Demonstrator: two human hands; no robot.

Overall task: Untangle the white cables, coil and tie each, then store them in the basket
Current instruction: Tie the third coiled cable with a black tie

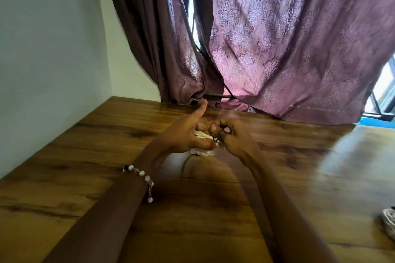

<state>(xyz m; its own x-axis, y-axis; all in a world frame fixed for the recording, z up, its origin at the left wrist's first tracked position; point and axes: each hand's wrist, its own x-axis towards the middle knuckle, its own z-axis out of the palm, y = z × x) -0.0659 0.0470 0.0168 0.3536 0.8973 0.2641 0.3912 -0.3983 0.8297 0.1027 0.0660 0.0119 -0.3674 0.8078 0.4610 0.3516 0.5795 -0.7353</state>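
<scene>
step in hand, by my read: tying. left hand (188, 134) grips white coil (202, 134) above table (106, 134); right hand (228, 136) pinches dark tie (214, 139) at it. second bundle (389, 220) at right edge. basket unseen. next: cinch tie, find basket.

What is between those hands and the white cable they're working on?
Nothing visible. The left hand grips the coiled white cable directly, and the right hand pinches a dark tie right against it, above the wooden table. No basket is in view.
</scene>
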